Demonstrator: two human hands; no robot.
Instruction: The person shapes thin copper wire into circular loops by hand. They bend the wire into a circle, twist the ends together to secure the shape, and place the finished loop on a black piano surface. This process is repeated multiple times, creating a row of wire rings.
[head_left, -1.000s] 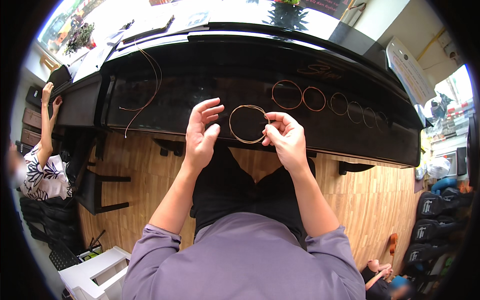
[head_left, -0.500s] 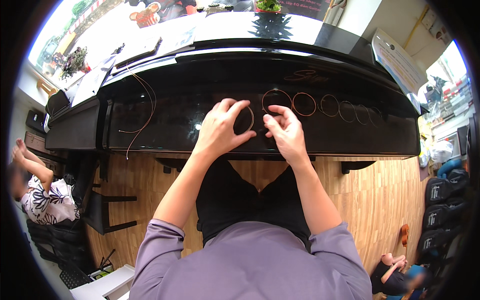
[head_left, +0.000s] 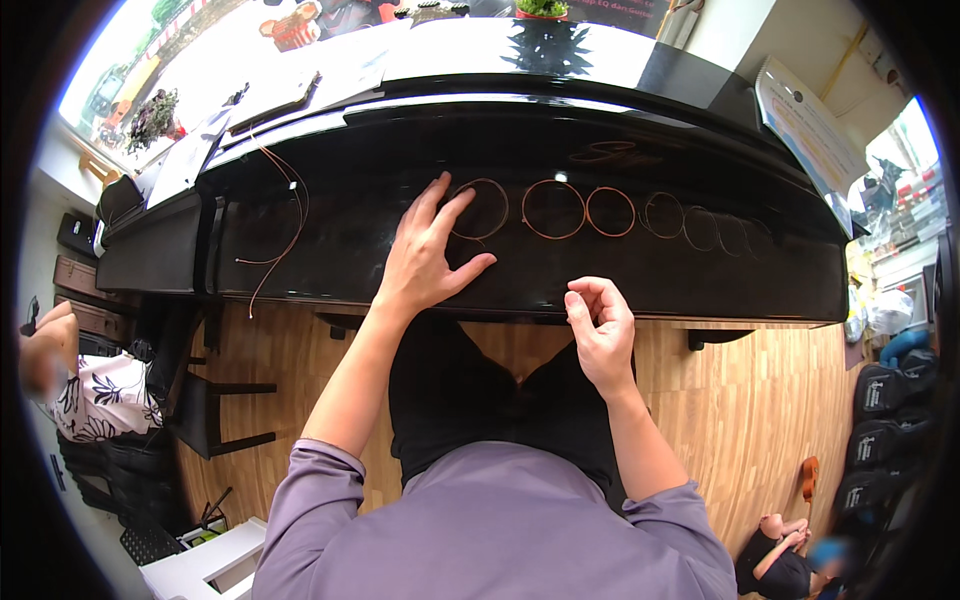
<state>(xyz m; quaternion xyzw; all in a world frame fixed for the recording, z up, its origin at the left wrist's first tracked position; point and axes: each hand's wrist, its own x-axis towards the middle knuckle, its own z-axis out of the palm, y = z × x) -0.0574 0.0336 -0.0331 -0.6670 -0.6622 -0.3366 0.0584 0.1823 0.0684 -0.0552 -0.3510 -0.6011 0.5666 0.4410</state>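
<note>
A row of coiled metal strings lies along the glossy black piano lid. The leftmost coil [head_left: 508,212] is beside my left hand [head_left: 425,250], whose fingers are spread, the fingertips at the coil's left edge. To its right are a copper-coloured coil [head_left: 523,212], a smaller orange-copper coil [head_left: 588,211], a thin coil [head_left: 646,216] and fainter silvery coils [head_left: 688,229] farther right. My right hand [head_left: 603,335] hovers near the lid's front edge, fingers curled in toward the thumb, with nothing visible in them. Loose uncoiled strings [head_left: 303,210] lie at the left.
The black piano [head_left: 400,150] spans the view. On its top are papers [head_left: 340,85], a potted plant [head_left: 542,9] and, at right, a spiral-bound booklet [head_left: 808,125]. People sit at far left [head_left: 100,395] and lower right [head_left: 775,555]. Black bags [head_left: 880,435] stack at right.
The leftmost coil, formerly upheld in my left hand, now lies on the lid as that hand draws left and its fingers spread. My right hand has moved toward me, away from the coils.
</note>
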